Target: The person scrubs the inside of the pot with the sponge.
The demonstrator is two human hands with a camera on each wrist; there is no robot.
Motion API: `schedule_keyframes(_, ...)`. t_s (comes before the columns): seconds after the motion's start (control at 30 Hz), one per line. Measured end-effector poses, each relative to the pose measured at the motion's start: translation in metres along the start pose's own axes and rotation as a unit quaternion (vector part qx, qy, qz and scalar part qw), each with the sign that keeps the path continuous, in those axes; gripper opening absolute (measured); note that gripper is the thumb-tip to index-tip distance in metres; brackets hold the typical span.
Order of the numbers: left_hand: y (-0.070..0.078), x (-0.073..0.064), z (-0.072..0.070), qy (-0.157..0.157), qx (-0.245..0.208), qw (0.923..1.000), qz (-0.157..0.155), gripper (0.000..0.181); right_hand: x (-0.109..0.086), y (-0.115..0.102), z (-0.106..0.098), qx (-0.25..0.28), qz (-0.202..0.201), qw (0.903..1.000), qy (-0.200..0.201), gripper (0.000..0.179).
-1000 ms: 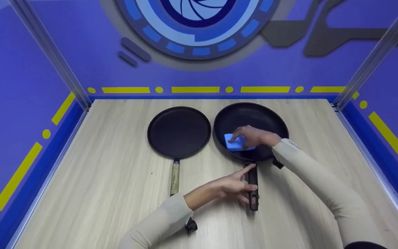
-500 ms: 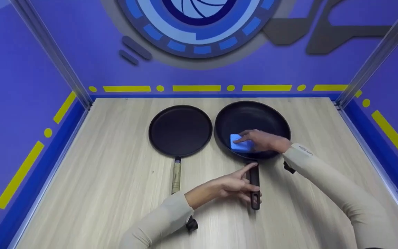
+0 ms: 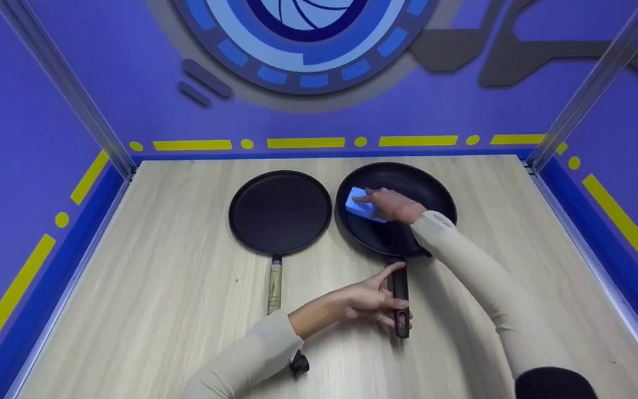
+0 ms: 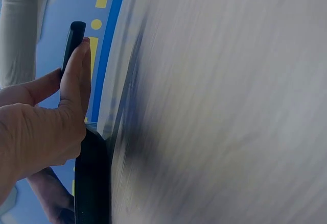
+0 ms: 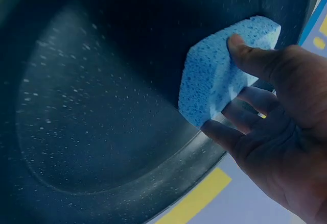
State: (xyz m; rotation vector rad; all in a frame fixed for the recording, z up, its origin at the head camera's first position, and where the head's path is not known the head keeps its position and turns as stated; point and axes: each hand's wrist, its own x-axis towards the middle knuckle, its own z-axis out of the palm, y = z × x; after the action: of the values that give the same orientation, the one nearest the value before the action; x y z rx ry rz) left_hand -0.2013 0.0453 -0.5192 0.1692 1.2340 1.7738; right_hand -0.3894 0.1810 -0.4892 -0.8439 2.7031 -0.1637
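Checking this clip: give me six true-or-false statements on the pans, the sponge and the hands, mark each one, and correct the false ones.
1. The right hand holds a blue sponge. True.
2. The sponge is inside the deep pan. True.
3. The left hand is idle. False: it grips the deep pan's black handle.
4. In the head view, the flat pan lies left of the deep pan. True.
5. Both pans have black handles. False: the flat pan's handle is mostly light tan.
6. Both hands touch the sponge. False: only the right hand does.
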Motion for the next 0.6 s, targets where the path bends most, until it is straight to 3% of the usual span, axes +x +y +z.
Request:
schedule_keyframes(0.27, 0.000, -0.004, -0.001, 0.029, 0.047, 0.9985, -0.004, 0.087, 0.012, 0.020, -0.006, -0.004, 0.095, 0.9954, 0.016, 0.058)
schedule_keyframes(0.43, -0.001, -0.003, 0.000, 0.020, 0.042, 0.9989, -0.002, 0.087, -0.002, 0.043, -0.008, 0.001, 0.148, 0.9888, 0.024, 0.059)
schedule_keyframes(0.6, -0.001, 0.000, 0.000, 0.007, 0.023, 0.9997, 0.001, 0.086, -0.023, 0.062, -0.010, 0.008, 0.169, 0.9853, 0.025, 0.059)
